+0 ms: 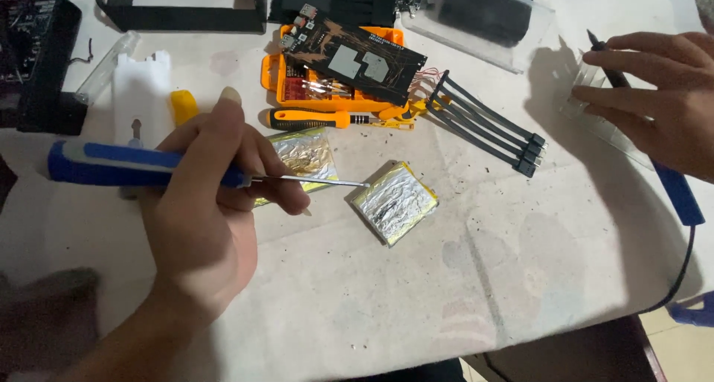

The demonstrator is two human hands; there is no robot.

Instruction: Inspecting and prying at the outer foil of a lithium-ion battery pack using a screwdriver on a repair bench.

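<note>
Two hands worked over a stained white counter (461, 278). The left hand (212, 203) gripped one blue-handled screwdriver (141, 165), lying almost level, its long axis running left to right, its thin tip pointing right and touching one of two foil-wrapped flat packs (394, 201); the second pack (306, 155) lay just beside the fingers. The right hand (662, 99) grasped one blue-handled soldering iron (680, 196), tip pointing up-left. One orange screwdriver (327, 119) lay before an orange tool case (271, 81) bearing one black circuit board (357, 58).

Both hands (201, 211) and forearms are bare, no sleeves, rings or gloves.
</note>
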